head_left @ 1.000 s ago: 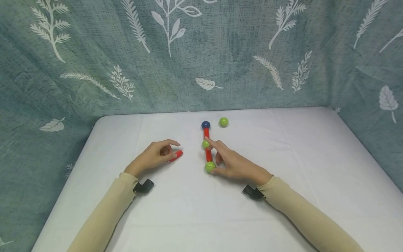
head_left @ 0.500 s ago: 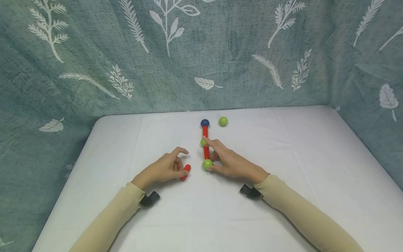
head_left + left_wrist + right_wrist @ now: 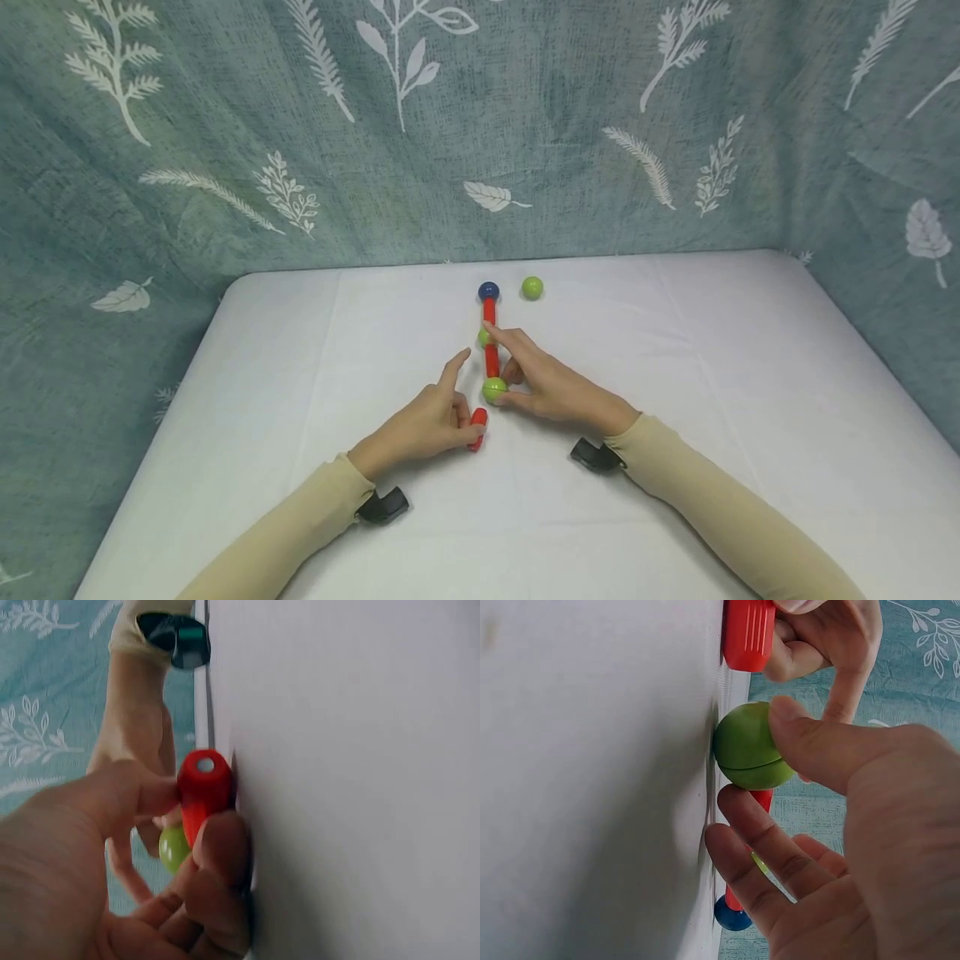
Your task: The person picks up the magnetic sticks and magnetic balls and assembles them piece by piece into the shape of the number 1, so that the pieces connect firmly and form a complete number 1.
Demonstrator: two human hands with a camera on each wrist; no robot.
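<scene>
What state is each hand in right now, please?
Left hand: holding the loose red rod.
Right hand: holding the near green ball, thumb against it.

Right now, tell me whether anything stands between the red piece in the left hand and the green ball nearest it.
Nothing visible does: an open gap separates the red piece from the green ball. The thumb of the right hand rests on the ball's side, outside that gap.

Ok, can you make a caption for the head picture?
Left grip holding a red stick, right grip touching the nearest green ball, on a white table.
</scene>
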